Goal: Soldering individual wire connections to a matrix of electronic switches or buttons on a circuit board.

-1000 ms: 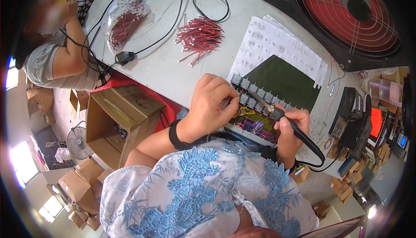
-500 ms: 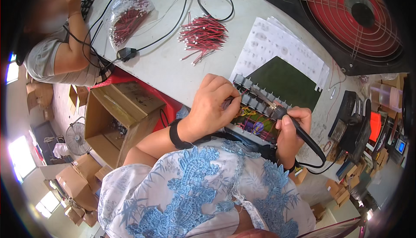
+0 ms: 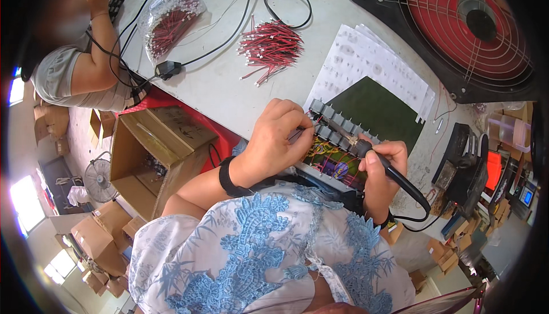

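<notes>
My right hand grips a black soldering iron like a pen. Its metal shaft slants up and left over a row of grey blocky components along the edge of an electronics assembly. Inside the assembly, thin coloured wires and a purple part are visible. At the left end of the row, my left hand pinches a thin wire between thumb and forefinger, close to the iron's tip. The exact contact point is too small to make out. Beneath the work lies a dark green mat.
Printed sheets lie partly under the mat. Beyond them stand a red fan and a heap of red-and-black connector wires. A bag of similar wires is farther left. An open carton stands below the table edge; another person sits beyond.
My left hand has shifted slightly left. The soldering iron has moved a little left too, its tip staying near the left end of the grey row.
</notes>
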Tool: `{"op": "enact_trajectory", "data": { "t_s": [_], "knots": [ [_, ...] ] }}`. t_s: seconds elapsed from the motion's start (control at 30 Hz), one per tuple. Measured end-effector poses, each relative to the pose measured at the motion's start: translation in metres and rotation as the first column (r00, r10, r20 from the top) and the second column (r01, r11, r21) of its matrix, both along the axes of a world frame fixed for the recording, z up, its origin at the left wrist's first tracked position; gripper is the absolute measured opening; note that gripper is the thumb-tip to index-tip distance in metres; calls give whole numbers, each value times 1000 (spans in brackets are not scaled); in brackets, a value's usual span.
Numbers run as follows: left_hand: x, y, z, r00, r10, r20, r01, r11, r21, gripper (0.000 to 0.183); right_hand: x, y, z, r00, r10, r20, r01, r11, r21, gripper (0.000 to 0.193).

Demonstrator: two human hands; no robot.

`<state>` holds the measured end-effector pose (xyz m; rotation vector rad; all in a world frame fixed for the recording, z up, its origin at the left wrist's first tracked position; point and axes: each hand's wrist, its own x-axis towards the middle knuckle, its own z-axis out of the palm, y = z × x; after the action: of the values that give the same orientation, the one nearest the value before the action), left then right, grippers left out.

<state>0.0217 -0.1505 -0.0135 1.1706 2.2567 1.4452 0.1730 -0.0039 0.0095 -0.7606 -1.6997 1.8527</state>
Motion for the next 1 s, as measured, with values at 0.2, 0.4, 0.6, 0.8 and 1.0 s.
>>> {"op": "enact_trajectory", "data": {
  "t_s": [0.2,0.4,0.6,0.8,1.0],
  "knots": [
    [-1,1,2,1000,-11,-4,11,1000,11,8,0,1,-3,1000,-2,8,2,1000,18,16],
    [-1,1,3,1000,-15,5,15,1000,6,8,0,1,0,999,-26,28,24,999,42,12],
    [-2,1,2,999,-33,-18,33,999,6,8,1,1,-3,999,-36,-24,37,999,38,13],
    [0,1,0,999,-8,-48,8,1000,8,10,-2,-2,5,996,-88,7,88,996,-1,14],
    [-1,0,10,994,12,-106,-10,1000,18,15,4,1,1,996,-91,2,91,996,-6,15]
  ]
}}
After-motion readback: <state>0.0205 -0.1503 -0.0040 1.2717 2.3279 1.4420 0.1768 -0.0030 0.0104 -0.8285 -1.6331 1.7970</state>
